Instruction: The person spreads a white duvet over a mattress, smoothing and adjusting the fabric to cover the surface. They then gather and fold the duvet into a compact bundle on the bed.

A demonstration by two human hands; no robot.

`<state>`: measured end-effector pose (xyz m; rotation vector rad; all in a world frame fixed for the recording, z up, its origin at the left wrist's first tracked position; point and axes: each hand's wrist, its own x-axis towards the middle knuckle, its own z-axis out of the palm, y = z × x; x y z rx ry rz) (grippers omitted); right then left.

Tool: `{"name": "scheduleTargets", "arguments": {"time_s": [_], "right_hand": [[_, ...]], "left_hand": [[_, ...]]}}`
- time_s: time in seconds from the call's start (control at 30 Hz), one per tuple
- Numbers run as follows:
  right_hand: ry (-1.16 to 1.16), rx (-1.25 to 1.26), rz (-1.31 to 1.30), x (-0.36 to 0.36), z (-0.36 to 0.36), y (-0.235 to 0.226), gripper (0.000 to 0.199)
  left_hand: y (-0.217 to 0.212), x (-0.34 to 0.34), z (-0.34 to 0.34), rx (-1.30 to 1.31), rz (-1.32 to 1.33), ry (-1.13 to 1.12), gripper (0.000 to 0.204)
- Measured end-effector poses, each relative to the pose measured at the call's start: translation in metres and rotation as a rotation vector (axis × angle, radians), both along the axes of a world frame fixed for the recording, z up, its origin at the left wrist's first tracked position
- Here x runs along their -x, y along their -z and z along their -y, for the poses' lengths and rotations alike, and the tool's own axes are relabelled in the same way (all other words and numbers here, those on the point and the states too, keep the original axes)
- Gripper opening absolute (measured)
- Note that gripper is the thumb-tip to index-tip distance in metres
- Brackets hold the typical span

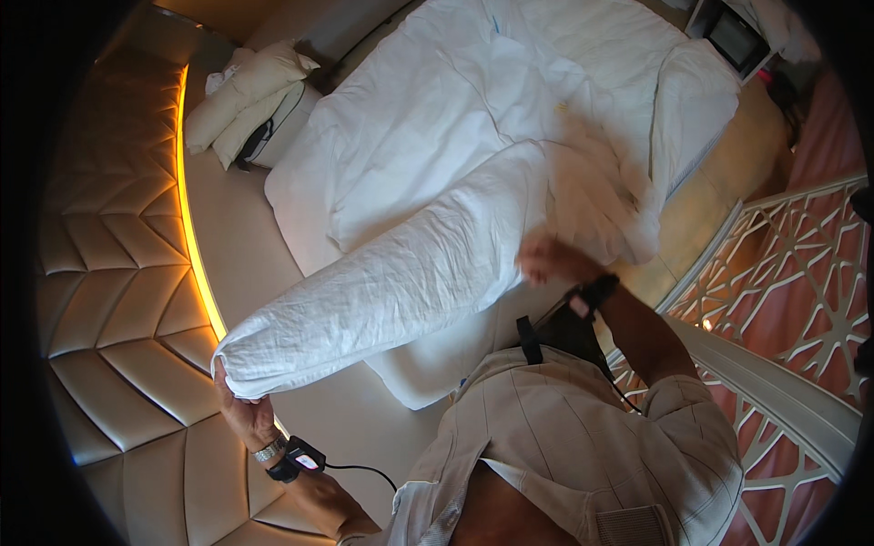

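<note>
A white duvet (391, 264) spreads crumpled over the bed and stretches toward me in a long raised fold. At its near left end, my left hand (241, 409) is closed on a corner of the duvet, with the fingers partly tucked under the cloth. My right hand (551, 259), somewhat blurred, is closed at the duvet's near edge by the middle of the bed. Cloth beyond this right hand is smeared by motion. Both wrists carry dark strapped devices, and a metal band is on the left one.
Cream pillows (250, 100) lie piled at the back left. A padded brown wall panel (127, 355) with a glowing strip (191, 227) runs along the left. On the right stands a white lattice screen (792, 300). A boxy dark-fronted unit (733, 38) is at the far right.
</note>
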<state>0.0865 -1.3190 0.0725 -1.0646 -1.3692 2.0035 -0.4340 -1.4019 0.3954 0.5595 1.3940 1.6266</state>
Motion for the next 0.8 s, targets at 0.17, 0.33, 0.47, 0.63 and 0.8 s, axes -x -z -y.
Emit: {"name": "scheduleTargets", "arguments": {"time_s": [0.17, 0.33, 0.47, 0.63, 0.8], "right_hand": [[-0.057, 0.705, -0.109, 0.047, 0.094, 0.058, 0.06], [0.63, 0.756, -0.641, 0.077, 0.067, 0.114, 0.066], [1.012, 0.509, -0.801, 0.093, 0.028, 0.097, 0.057], [1.035, 0.169, -0.392, 0.098, 0.036, 0.044, 0.048], [0.889, 0.702, -1.002, 0.041, 0.085, 0.048, 0.073]], "left_hand": [[-0.007, -0.01, -0.011, -0.037, 0.02, 0.086, 0.028], [-0.007, 0.015, -0.001, -0.042, -0.002, 0.117, 0.027], [-0.002, 0.053, 0.013, -0.111, 0.107, 0.226, 0.025], [0.008, 0.081, 0.025, -0.13, 0.093, 0.064, 0.024], [0.053, 0.164, 0.028, -0.121, 0.35, 0.321, 0.026]]}}
